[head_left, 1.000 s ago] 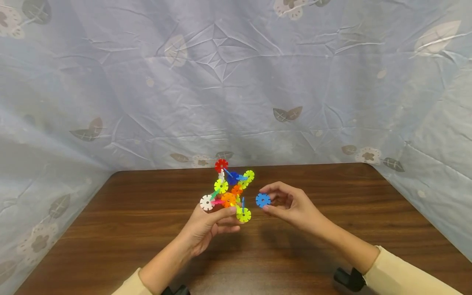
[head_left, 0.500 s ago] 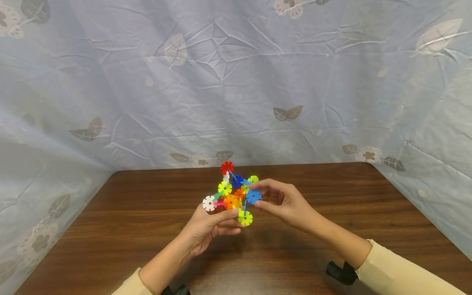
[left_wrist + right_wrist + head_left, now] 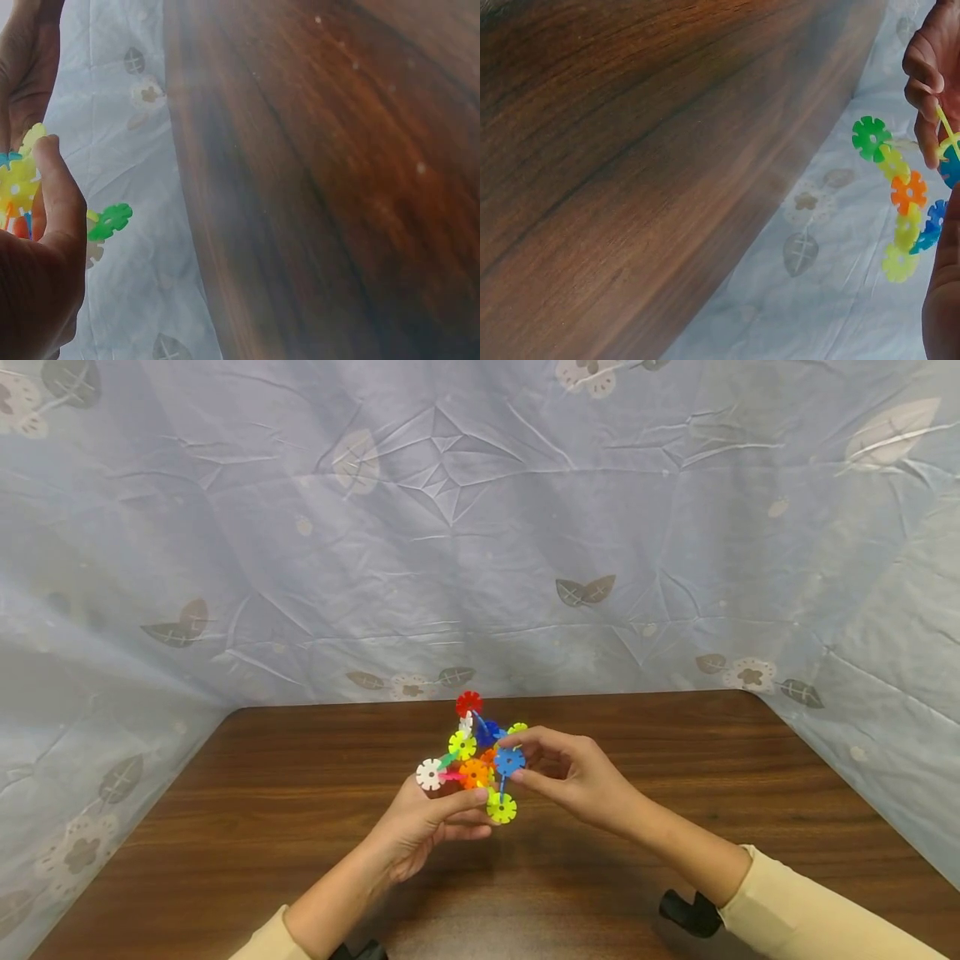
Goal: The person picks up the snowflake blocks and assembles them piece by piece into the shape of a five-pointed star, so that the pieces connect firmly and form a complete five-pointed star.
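Note:
My left hand [image 3: 420,827] grips a linked cluster of notched plastic discs, its thumb lying by an orange disc [image 3: 474,774]. A white disc [image 3: 430,774] sticks out at the cluster's left, a red disc [image 3: 469,702] tops it, and a yellow-green disc [image 3: 502,808] hangs at the lower right. Between thumb and fingers, my right hand [image 3: 581,777] pinches a light blue disc [image 3: 510,762] against the cluster's right side; whether their slots interlock I cannot tell. In the right wrist view a green disc [image 3: 871,138] shows at one end of the cluster.
Both hands are above a brown wood-grain table [image 3: 300,760]. Behind it hangs a pale grey-blue curtain [image 3: 480,568] with leaf prints, which also runs down both sides. A black device [image 3: 690,913] sits under the right forearm.
My right hand has moved left, bringing the light blue disc from apart to the cluster's right side. The cluster in my left hand has shifted slightly right and down.

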A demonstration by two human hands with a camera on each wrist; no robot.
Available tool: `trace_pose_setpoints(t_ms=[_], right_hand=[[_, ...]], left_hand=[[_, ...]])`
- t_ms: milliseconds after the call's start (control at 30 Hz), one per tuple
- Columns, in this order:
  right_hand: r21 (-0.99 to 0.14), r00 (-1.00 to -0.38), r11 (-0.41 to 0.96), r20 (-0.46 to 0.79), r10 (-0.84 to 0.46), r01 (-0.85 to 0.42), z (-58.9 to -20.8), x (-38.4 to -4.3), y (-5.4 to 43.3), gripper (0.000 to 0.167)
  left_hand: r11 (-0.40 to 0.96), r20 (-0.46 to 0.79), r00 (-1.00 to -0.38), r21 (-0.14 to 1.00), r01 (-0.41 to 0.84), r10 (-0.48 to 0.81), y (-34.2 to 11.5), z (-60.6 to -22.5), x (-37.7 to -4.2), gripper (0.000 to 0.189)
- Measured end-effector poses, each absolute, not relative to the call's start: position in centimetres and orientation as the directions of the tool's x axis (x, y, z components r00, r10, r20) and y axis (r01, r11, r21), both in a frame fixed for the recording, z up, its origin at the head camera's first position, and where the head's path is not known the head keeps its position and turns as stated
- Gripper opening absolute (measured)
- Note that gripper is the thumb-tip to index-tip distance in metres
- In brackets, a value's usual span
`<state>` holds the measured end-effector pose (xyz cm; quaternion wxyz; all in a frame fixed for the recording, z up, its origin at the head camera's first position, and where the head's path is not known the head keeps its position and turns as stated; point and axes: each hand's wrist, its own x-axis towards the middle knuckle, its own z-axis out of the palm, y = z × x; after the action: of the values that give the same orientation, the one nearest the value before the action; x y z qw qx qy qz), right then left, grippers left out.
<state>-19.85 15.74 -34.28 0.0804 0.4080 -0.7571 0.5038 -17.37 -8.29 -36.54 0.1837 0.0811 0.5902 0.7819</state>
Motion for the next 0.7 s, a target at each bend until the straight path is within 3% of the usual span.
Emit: trace_pose_setpoints(t_ms=[700], right_hand=[[-0.723, -0.713, 0.207, 0.514, -0.477, -0.659, -34.37, -19.53, 15.54, 0.035]], left_hand=[[-0.344, -0.050, -0.939, 0.923, -0.173, 0.339, -7.44, -36.69, -16.77, 0.061]])
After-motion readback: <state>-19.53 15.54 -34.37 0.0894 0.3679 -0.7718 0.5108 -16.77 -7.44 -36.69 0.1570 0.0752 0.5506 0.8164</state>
